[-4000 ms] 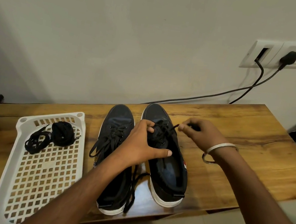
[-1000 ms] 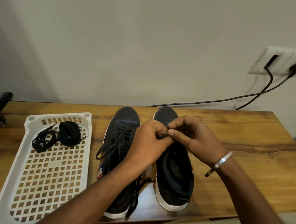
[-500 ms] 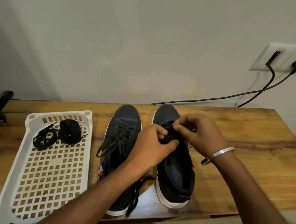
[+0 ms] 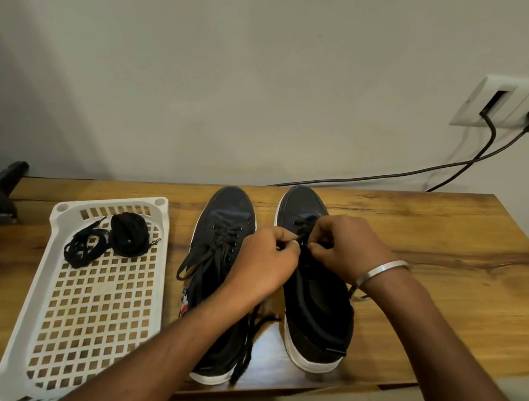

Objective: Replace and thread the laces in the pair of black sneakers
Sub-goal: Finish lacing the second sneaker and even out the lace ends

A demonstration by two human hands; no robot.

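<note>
Two black sneakers on a wood-grain bench [image 4: 454,265], toes toward the wall, white rubber soles, matte fabric uppers. Left sneaker [image 4: 229,215] laced up, loose flat lace ends trailing off the side and down past the heel. Right sneaker [image 4: 318,313] getting worked on: left hand [image 4: 263,262] and right hand [image 4: 349,248] both curled over its eyelet area, fingertips of each grip pinching a thin black lace [image 4: 300,239] between them. Hard to make out how many eyelets are threaded there, knuckles cover most of it. One plain silver bangle [image 4: 380,270] on the right wrist.

White plastic tray [image 4: 32,302] left of the shoes, square-hole grid floor, rounded corners, near end cut off by the frame edge. Two bundles of black laces [image 4: 111,238] in its far end, one loose tangle and one tighter round coil, touching each other.

White wall socket [image 4: 520,105] with two black cables [image 4: 399,173] plugged in, drooping behind the bench. Dark object at far left, mostly cropped, can't tell what.
</note>
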